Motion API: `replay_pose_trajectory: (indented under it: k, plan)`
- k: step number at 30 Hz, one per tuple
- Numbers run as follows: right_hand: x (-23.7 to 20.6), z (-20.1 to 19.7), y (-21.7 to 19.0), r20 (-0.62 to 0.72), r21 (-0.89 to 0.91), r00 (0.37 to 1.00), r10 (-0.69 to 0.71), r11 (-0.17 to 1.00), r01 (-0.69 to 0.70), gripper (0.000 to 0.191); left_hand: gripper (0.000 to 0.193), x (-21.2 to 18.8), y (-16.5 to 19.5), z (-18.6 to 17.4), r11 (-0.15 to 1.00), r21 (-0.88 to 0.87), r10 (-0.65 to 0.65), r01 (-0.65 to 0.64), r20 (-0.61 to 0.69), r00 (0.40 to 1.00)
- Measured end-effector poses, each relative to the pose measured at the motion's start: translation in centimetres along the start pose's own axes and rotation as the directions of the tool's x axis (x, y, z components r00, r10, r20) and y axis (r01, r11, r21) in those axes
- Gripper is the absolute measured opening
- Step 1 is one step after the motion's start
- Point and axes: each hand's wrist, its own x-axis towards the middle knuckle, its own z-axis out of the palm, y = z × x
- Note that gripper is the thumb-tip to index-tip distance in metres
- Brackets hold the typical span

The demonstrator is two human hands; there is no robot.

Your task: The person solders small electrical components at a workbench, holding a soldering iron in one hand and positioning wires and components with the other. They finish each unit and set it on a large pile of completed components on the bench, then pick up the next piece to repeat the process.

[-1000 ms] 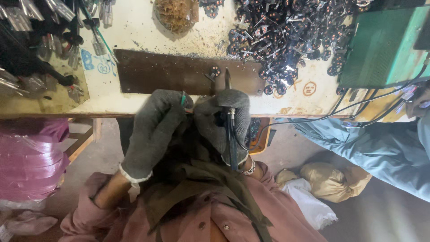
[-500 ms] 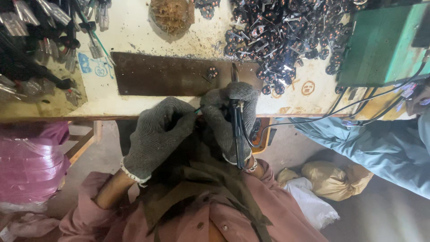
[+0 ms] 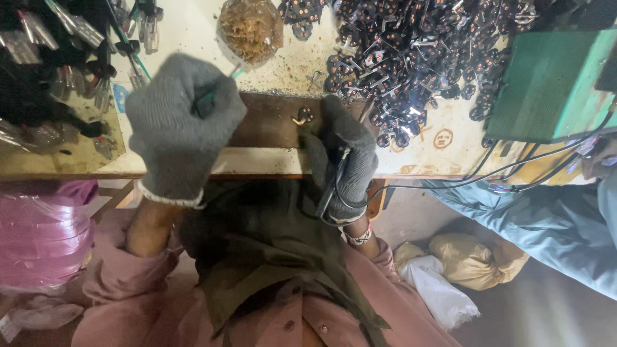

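Gripping: left hand [image 3: 183, 125] fisted on one green wire [image 3: 222, 87]; right hand [image 3: 344, 157] clasping one soldering iron [image 3: 331, 186].

Green metal box [image 3: 553, 77] at bench corner; pink plastic roll [image 3: 38, 241] below bench; tan sacks [image 3: 472, 257] on floor.

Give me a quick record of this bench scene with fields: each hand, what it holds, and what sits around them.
left hand: left hand, grey glove, fist around a thin green wire
right hand: right hand, grey glove, grips a black corded tool at a small round part
work surface: dark plate on a pale bench
nearby: heap of dark parts, green box, pink bag
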Motion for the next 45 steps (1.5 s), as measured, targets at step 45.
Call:
replay_pose_trajectory:
  k: [45]
  plan:
    - [-3.0, -1.9, 3.5, 0.303, 0.188, 0.907, -0.294, 0.951, 0.246, 0.034, 0.010, -2.8, -0.6, 1.7, 0.962, 0.188, 0.124, -0.199, 0.347, 0.930]
